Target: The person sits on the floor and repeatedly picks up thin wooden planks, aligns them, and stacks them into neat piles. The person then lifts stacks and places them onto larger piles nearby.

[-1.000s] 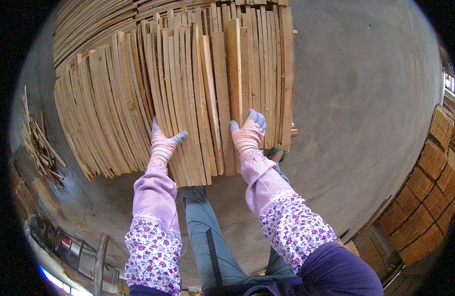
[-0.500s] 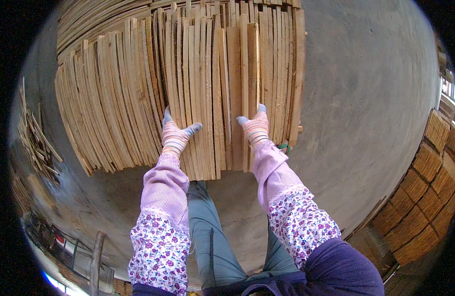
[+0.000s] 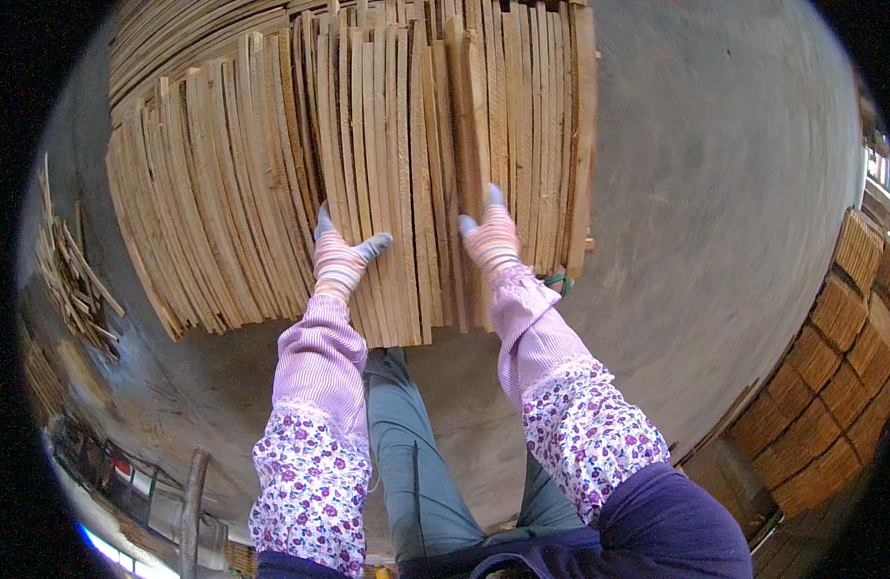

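Observation:
Long, narrow wooden strips (image 3: 213, 193) stand on edge side by side in a wide layer in front of me. My left hand (image 3: 341, 259), in a striped glove with grey-blue fingertips, grips the near part of the middle strips. Its fingers reach down a gap on their left side, and the thumb lies across the tops. Further right, my right hand (image 3: 490, 234), gloved alike, holds against the right side of the same group, thumb over the tops. A strip beside it (image 3: 477, 106) leans left and is slightly blurred. The lower fingers of both hands are hidden among the strips.
More strips (image 3: 189, 34) lie behind the layer at the far left. Loose sticks (image 3: 73, 265) are heaped on the concrete floor (image 3: 715, 193) at left. Bundled wood stacks (image 3: 811, 376) stand at right. A green band (image 3: 559, 284) shows near the layer's right corner.
My right hand has shifted a little left and away from me, pushing its strips leftward against the others. A gap shows to the right of them. My left hand has hardly moved.

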`<control>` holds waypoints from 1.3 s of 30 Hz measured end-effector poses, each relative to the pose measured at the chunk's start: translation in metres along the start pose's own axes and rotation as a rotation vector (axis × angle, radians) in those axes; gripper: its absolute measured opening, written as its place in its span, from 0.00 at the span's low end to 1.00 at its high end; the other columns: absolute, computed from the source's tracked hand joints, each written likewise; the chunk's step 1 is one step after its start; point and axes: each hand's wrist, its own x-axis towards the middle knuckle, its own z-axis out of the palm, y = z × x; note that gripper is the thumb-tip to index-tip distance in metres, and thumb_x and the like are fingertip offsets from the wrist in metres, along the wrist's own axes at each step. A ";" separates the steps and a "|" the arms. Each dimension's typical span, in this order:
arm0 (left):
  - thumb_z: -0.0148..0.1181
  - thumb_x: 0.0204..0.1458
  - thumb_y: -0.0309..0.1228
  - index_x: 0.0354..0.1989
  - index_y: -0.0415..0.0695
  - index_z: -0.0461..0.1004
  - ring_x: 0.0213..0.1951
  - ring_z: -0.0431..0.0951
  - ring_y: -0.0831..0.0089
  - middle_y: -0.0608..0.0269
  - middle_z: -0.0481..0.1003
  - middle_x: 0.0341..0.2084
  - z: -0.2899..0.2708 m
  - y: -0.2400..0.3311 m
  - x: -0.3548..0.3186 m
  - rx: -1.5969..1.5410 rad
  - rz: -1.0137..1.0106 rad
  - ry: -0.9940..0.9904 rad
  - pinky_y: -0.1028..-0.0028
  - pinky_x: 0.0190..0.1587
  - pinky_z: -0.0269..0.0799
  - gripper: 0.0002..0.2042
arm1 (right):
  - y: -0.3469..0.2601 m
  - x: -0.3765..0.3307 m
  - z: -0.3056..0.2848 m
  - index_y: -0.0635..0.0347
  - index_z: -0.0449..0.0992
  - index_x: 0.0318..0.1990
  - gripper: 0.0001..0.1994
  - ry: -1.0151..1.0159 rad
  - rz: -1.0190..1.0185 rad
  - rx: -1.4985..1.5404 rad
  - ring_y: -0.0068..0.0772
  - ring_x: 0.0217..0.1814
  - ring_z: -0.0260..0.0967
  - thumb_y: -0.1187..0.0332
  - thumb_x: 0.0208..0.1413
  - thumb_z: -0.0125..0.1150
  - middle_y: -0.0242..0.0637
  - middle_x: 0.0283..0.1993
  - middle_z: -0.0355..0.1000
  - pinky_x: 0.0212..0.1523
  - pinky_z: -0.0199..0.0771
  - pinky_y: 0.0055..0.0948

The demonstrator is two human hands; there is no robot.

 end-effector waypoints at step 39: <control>0.79 0.39 0.40 0.64 0.44 0.60 0.48 0.77 0.66 0.61 0.75 0.48 -0.018 0.024 -0.039 -0.570 -0.185 -0.372 0.65 0.48 0.77 0.44 | 0.006 -0.035 -0.031 0.63 0.44 0.73 0.50 -0.274 -0.082 0.730 0.39 0.67 0.62 0.62 0.49 0.74 0.48 0.67 0.62 0.67 0.60 0.34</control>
